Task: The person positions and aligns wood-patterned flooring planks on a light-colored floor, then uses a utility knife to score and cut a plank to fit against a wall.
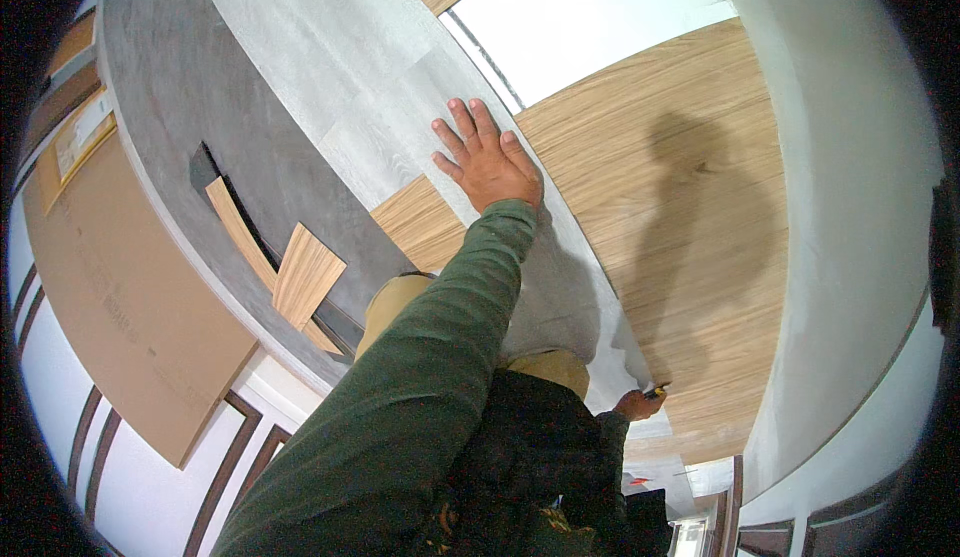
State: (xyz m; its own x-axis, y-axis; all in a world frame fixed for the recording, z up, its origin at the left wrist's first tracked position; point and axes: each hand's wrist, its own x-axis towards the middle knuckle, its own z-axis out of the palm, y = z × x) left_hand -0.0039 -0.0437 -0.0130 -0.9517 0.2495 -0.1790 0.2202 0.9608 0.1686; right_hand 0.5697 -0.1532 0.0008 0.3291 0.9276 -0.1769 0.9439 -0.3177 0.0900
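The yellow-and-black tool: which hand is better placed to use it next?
Probably the right hand: it grips the tool beside the wood-look planks, while the left hand is spread over the grey planks.

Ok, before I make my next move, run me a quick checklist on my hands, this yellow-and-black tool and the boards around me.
1. Left hand away from the tool: ok, open, fingers spread, well apart from it.
2. Left palm pressed firmly down: cannot tell; its underside is hidden.
3. Right hand grip on the yellow-and-black tool: ok, the hand is closed on it.
4. Tool's tip: cannot tell, too small here.
5. Wood-look boards unbroken: not ok, a white area interrupts them.
6. Loose wood-coloured pieces away from both hands: ok, they lie on the dark grey surface.
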